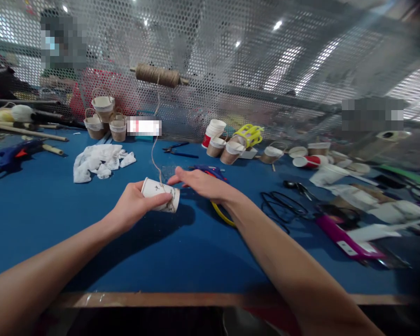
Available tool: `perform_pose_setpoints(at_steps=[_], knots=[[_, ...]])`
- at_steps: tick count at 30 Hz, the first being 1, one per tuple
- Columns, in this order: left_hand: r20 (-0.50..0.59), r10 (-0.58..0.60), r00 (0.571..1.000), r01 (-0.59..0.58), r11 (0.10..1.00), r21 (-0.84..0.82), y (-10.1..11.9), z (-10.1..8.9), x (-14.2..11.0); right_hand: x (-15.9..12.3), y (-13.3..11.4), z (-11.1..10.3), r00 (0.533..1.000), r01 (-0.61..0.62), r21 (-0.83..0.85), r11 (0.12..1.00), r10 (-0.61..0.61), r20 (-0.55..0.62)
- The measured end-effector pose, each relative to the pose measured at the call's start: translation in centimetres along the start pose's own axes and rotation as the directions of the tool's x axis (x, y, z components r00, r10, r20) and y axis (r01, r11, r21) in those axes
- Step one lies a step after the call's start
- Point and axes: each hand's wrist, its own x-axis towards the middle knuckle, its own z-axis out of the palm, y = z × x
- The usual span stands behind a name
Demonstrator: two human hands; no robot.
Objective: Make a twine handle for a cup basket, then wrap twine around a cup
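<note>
My left hand (131,205) is closed around a white paper cup (157,189) with small dark prints, tilted on its side above the table. Its thumb presses a strand of twine against the cup wall. The twine (153,149) runs down from a brown spool (157,75) to the cup. Close to the cup's right end is my right hand (199,183), fingers stretched out and holding nothing that I can see; whether a fingertip touches the cup is unclear. Behind that hand lies a blue glue gun (213,171), partly hidden by it.
White crumpled cloth (98,161) and pliers (182,151) lie on the blue table (38,224). Twine-wrapped cups (104,109) stand back left, with more cups (231,151) back right. Another glue gun (17,154) is far left; black cable (280,207) and a magenta tool (346,238) lie right.
</note>
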Motion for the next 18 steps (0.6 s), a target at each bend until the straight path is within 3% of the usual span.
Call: perform_pose_setpoints(at_steps=[1,2,4,7,13,18], knots=[[0.001,0.016,1.0,-0.016,0.999,0.045,0.0,0.1,-0.1,-0.1,-0.8,0.7,0.988,0.1,0.112,0.989,-0.112,0.106],[0.001,0.033,0.999,-0.033,0.996,0.089,0.0,0.1,-0.2,-0.2,-1.5,1.4,0.973,0.175,0.185,0.967,-0.198,0.117],[0.01,0.06,0.998,-0.061,0.986,0.154,0.0,0.1,-0.2,-0.4,-2.2,2.5,0.966,0.251,0.299,0.921,-0.257,-0.02],[0.037,0.057,0.998,-0.062,0.986,0.158,0.2,-0.1,-0.2,-0.8,-2.3,3.2,0.95,0.271,0.366,0.891,-0.186,-0.251],[0.094,-0.109,0.99,0.118,0.989,-0.094,0.6,-0.2,0.0,-2.7,-2.5,1.8,0.907,0.309,0.38,0.872,-0.149,-0.395],[0.119,-0.16,0.98,0.175,0.976,-0.131,0.7,-0.1,-0.1,-3.7,-2.9,1.5,0.871,0.336,0.349,0.875,-0.148,-0.468]])
